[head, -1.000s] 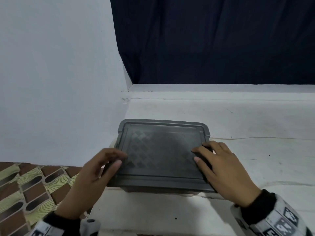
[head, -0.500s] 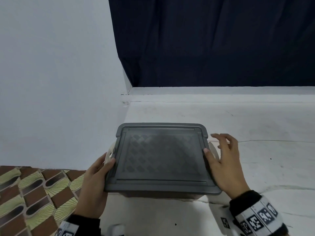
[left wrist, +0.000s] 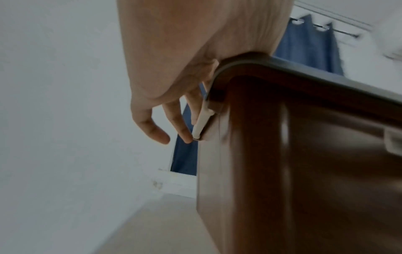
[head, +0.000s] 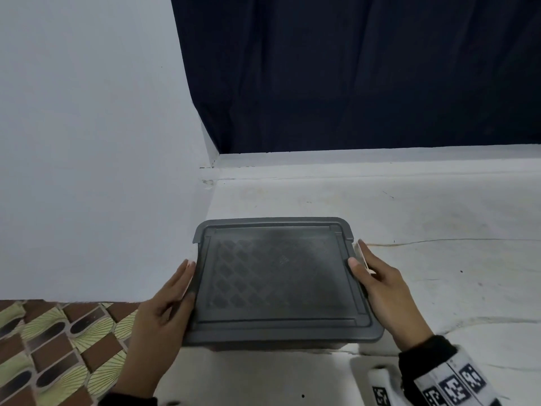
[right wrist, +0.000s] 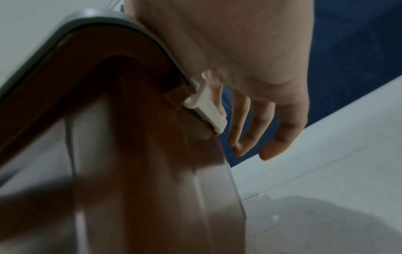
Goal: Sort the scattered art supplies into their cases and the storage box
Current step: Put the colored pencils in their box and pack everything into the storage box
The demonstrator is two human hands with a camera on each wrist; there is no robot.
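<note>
The storage box [head: 278, 282] stands on the white ledge with its grey patterned lid on, and its contents are hidden. My left hand [head: 178, 285] lies along the box's left side, thumb on the lid's edge. In the left wrist view its fingers [left wrist: 185, 120] touch the white latch [left wrist: 202, 120], which lies against the brownish box wall [left wrist: 282, 171]. My right hand [head: 377, 276] mirrors it on the right side, thumb on the lid. Its fingers [right wrist: 239, 120] lie straight behind the right white latch [right wrist: 206, 106]. No loose art supplies show.
A white wall [head: 87, 142] rises just left of the box, and a dark blue curtain [head: 351, 68] hangs behind the ledge. Patterned floor tiles [head: 52, 347] lie below at the lower left. The white ledge surface [head: 439, 273] runs off to the right.
Both hands slid off the top of the lid and outward to the box's sides, where they now lie against the white latches. The box has stayed put.
</note>
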